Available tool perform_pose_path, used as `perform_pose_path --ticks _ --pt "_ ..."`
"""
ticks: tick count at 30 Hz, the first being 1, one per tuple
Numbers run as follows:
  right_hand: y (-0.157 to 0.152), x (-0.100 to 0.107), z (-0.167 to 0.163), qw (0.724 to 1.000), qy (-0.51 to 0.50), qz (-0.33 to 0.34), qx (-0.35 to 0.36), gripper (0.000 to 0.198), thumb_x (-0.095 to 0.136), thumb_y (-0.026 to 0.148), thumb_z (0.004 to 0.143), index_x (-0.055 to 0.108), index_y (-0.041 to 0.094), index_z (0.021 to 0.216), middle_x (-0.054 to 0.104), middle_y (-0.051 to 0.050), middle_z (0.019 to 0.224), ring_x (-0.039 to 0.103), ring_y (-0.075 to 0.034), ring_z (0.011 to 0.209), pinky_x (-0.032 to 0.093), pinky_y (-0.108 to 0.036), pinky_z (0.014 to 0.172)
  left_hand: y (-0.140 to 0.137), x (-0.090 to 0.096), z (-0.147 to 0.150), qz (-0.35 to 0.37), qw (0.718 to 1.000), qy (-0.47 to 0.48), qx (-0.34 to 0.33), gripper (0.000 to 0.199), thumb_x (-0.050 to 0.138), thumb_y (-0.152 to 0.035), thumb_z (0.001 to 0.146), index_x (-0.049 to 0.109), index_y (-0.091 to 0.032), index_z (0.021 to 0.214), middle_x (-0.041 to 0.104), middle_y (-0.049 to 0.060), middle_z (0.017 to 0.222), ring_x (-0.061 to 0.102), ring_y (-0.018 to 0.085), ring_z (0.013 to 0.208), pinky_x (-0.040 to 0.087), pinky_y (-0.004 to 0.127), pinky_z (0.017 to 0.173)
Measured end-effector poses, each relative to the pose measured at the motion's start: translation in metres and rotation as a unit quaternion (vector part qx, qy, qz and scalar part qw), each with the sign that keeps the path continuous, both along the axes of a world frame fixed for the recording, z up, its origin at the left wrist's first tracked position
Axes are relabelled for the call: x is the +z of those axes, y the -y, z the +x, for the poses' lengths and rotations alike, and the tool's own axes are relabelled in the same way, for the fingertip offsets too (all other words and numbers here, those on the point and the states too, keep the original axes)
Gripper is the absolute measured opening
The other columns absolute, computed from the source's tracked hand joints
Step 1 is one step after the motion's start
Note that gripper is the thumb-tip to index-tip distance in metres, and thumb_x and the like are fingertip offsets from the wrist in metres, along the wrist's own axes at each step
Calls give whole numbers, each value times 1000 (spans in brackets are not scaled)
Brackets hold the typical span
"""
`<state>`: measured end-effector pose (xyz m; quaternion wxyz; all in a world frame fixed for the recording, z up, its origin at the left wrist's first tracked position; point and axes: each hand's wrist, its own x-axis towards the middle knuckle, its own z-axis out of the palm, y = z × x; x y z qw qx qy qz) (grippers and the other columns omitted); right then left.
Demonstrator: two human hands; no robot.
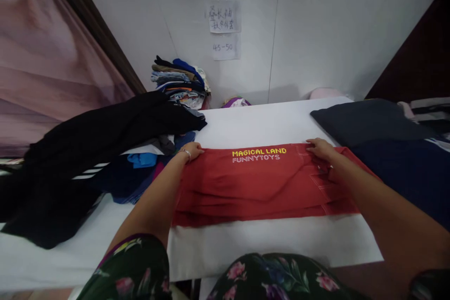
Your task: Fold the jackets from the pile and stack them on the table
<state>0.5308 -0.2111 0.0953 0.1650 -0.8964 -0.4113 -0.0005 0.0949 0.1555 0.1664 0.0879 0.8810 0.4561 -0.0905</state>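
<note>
A pair of red trousers lies folded lengthwise on the white table in front of me. Yellow and white lettering reading "MAGICAL LAND FUNNYTOYS" runs along its far edge, and pale pocket stitching shows toward the right end. My left hand, with a bracelet at the wrist, is closed on the far left corner of the cloth. Farther right along the same edge, my right hand pinches the fabric near the stitched pocket. Part of the right end is hidden beneath my right forearm.
Black clothes and blue garments are heaped on the left of the table. A folded clothes stack rises at the back. Dark garments lie at right. Handwritten paper signs hang on the wall.
</note>
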Motion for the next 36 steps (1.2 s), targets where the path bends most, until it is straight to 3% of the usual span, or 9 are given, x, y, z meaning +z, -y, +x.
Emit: perform_pose_path --ticks 7,12,14,17,19,21,24,30,36 --pt "6 4 -4 998 -13 -64 -14 25 58 33 78 73 20 93 69 -11 101 64 -25 91 49 -35 77 4 -13 -9 4 999 26 31 31 59 -40 76 70 -23 100 69 6 107 63 22 97 47 26 77" --pt "3 14 -36 997 58 -29 -36 40 52 31 82 61 21 120 56 -14 129 47 -33 122 39 -54 95 21 7 -24 64 993 79 53 43 47 -33 86 59 -16 123 57 11 130 53 24 117 40 30 96" --pt "-4 18 -66 996 84 20 14 42 48 32 86 57 20 125 50 -14 137 39 -32 130 34 -56 101 43 9 -30 99 988 115 30 44 39 -35 90 55 -15 126 54 11 133 48 23 122 35 30 102" --pt "-16 19 -125 985 71 58 148 46 43 44 90 52 23 130 41 -11 145 30 -30 137 31 -53 105 83 -4 -34 124 982 133 -57 50 40 -45 91 52 -15 129 47 12 140 39 25 131 25 36 110" --pt "-20 15 -160 973 50 38 220 51 40 51 91 46 29 136 34 -8 149 26 -29 139 26 -53 108 103 -20 -34 98 988 103 -62 61 40 -54 89 46 -14 135 38 13 147 30 28 136 21 44 112" --pt "-21 9 -182 969 29 4 247 54 35 56 91 42 30 139 33 -7 150 27 -28 139 24 -55 109 113 -33 -35 65 994 79 -34 70 36 -61 87 40 -13 139 30 14 151 25 30 139 19 47 112" --pt "-19 0 -192 969 25 -10 245 56 30 57 92 41 28 139 33 -8 150 29 -28 138 24 -55 109 112 -40 -36 46 996 76 -19 74 32 -64 87 38 -14 141 26 14 152 23 30 140 19 46 112" --pt "-16 1 -195 974 43 11 224 53 33 54 93 45 27 137 40 -9 146 34 -26 136 26 -52 109 108 -34 -36 51 995 80 -14 71 34 -61 87 40 -14 140 28 13 152 25 29 139 21 44 112" --pt "36 8 -208 980 61 3 191 55 38 50 92 39 24 141 33 -9 149 27 -26 139 22 -50 112 103 -36 -37 81 994 61 -26 69 32 -57 87 42 -12 138 33 12 150 28 27 138 24 41 111"
